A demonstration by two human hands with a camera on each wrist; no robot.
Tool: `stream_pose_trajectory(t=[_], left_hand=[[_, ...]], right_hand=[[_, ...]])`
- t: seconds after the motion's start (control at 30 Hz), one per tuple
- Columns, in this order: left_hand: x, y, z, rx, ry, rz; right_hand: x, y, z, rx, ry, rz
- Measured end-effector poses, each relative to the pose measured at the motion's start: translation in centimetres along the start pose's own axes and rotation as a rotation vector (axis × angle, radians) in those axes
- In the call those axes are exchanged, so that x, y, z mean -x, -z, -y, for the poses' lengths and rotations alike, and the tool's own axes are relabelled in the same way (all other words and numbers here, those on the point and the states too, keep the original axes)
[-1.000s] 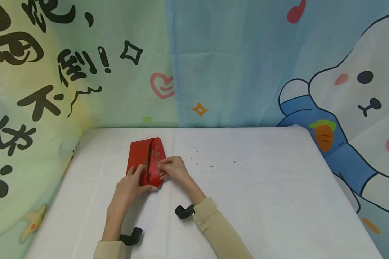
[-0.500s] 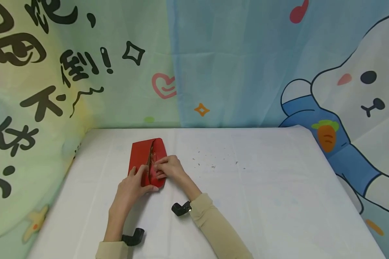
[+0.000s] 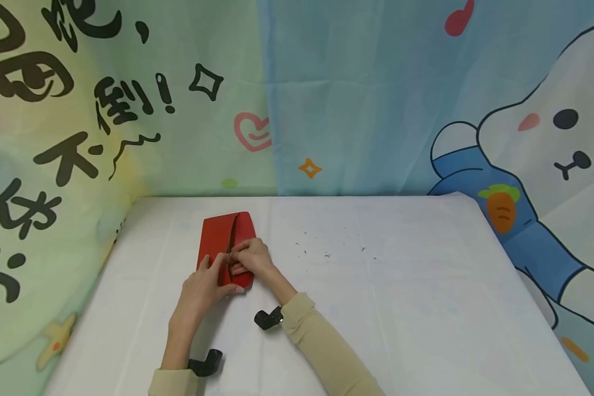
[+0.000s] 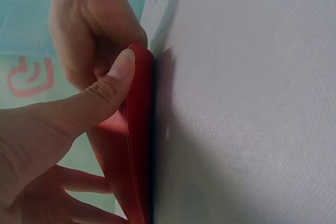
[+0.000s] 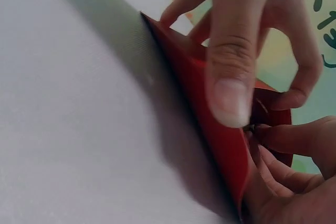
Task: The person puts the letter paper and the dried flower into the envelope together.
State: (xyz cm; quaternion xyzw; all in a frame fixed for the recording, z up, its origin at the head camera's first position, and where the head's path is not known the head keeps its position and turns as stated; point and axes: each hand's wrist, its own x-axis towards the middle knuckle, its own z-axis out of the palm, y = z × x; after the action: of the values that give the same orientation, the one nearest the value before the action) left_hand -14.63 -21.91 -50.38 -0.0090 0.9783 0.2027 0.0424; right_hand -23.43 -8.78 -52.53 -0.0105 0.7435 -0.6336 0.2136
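Note:
A red flat case with a flap [image 3: 215,235], leather-like and stitched along its edge, lies on the white table with a dark slit across its top. My left hand [image 3: 199,290] holds it at the near side; in the left wrist view the thumb presses the end of the case [image 4: 137,124] and other fingers lie against its face. Over the slit is my right hand [image 3: 255,258], its fingers curled. In the right wrist view its fingertips meet on a small metallic-looking bit [image 5: 249,128] at the opening. The inside of the case is mostly hidden by the hands.
Small dark crumbs [image 3: 328,255] are scattered on the white table [image 3: 401,308] to the right of the case. A printed cloth backdrop [image 3: 351,110] stands along the table's back and left edges. Black wrist cameras [image 3: 269,318] sit below each hand.
My right hand has shifted left, from the flap side to the slit beside my left fingers. The gold strand-like detail seen earlier near its fingers no longer shows. My left hand keeps its hold.

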Motion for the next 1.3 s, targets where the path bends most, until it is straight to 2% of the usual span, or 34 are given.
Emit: stream_pose_trajectory(t=[0.1,0.27,0.4,0.57,0.7,1.1,1.3], left_hand=[[0.0,0.0,-0.2,0.004,0.016,0.015],[-0.1,-0.1,-0.4,-0.012,0.009,0.019],[-0.3,-0.2,-0.5,-0.031,-0.008,0.02],[-0.4,-0.2,-0.6,-0.051,-0.026,0.023],[-0.7,-0.4,-0.8,-0.083,-0.026,0.04],[-0.7,-0.9,-1.4,-0.158,0.031,0.054],[-0.5,-1.2,-1.5,-0.232,0.024,0.056]], right_hand=[[0.0,-0.2,-0.1,0.029,0.007,-0.016],[-0.1,-0.2,-0.2,0.068,0.034,-0.044],[-0.1,0.3,-0.3,0.075,0.051,-0.015],[0.1,1.5,-0.5,0.036,0.088,0.05],[0.4,2.9,-1.0,0.017,0.107,0.047],[2.8,6.4,-1.3,0.138,0.147,0.055],[4.2,8.0,-2.0,0.178,0.229,0.069]])
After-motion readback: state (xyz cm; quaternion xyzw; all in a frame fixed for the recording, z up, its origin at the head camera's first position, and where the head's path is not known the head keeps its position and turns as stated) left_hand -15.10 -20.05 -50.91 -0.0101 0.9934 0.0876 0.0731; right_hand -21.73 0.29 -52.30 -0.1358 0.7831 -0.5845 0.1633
